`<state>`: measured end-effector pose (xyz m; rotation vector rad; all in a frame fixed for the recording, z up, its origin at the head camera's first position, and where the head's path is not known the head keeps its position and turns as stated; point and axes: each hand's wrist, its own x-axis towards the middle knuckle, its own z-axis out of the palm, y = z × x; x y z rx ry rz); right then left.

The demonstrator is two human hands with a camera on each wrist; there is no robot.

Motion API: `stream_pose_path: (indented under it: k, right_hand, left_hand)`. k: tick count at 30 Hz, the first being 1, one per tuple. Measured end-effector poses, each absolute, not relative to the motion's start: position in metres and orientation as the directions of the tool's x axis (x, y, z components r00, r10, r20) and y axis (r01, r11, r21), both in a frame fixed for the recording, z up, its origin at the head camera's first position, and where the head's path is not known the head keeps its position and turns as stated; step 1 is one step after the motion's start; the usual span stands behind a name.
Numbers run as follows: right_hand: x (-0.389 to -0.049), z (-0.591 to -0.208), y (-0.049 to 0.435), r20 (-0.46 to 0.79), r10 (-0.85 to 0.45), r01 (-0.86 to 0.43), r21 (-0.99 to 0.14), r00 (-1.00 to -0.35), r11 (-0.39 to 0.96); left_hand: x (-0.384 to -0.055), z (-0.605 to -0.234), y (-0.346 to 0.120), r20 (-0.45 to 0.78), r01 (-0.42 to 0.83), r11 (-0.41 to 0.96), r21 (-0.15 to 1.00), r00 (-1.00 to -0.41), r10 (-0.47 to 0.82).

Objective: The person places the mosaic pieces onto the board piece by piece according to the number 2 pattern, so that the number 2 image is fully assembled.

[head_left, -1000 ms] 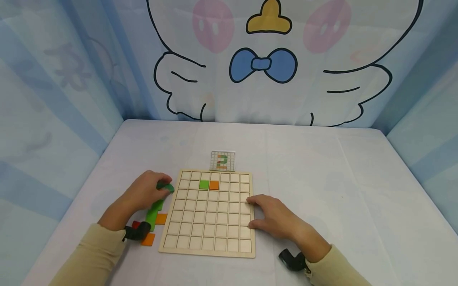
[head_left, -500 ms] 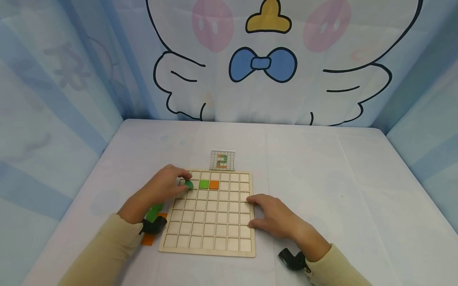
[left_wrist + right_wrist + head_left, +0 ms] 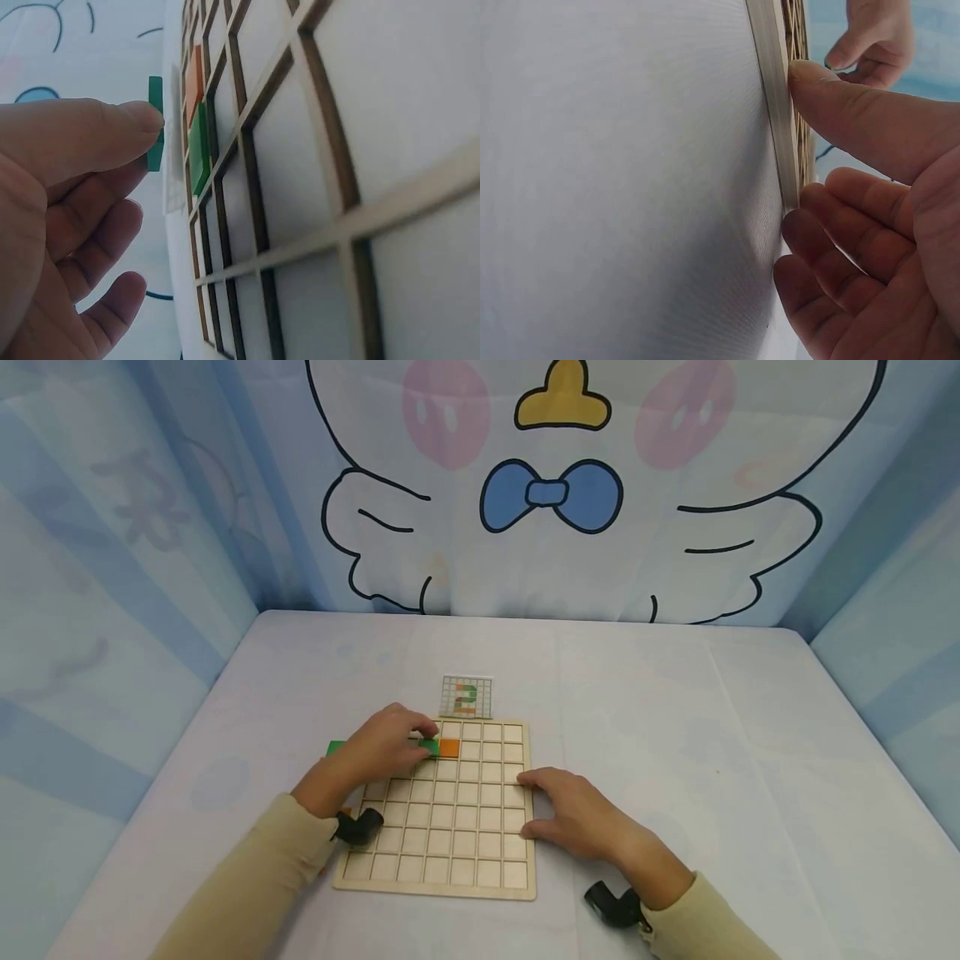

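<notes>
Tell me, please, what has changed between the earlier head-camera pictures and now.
The left hand has moved rightward from beside the board's left edge to above it, still pinching a dark green piece. The right hand stays at the board's right edge; the board, light green square, orange square and card have stayed put.

Pinched green piece (image 3: 155,90), part hidden, shape uncertain

The left sleeve (image 3: 240,881) and right sleeve (image 3: 708,918) are plain beige. The left hand (image 3: 382,746) and right hand (image 3: 579,814) are bare. The left wrist camera (image 3: 362,827) and right wrist camera (image 3: 613,907) are black and elbow-shaped.
</notes>
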<state>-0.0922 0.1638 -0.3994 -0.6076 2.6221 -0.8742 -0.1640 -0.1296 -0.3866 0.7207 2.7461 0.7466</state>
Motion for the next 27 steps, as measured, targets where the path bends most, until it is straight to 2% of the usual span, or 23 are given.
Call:
stream_pose_path:
  k: [14,27]
  right_hand:
    - [-0.091,-0.397,0.166,-0.137,-0.493,-0.309,-0.629,-0.859,0.713]
    - [-0.091,-0.399,0.166,-0.128,-0.497,-0.319,-0.625,-0.858,0.712]
  left_hand:
    - [-0.17,-0.394,-0.099,-0.022,0.502,0.73,0.464,-0.817,0.576]
    - [-0.172,-0.395,-0.083,-0.045,0.47,0.716,0.516,-0.82,0.57]
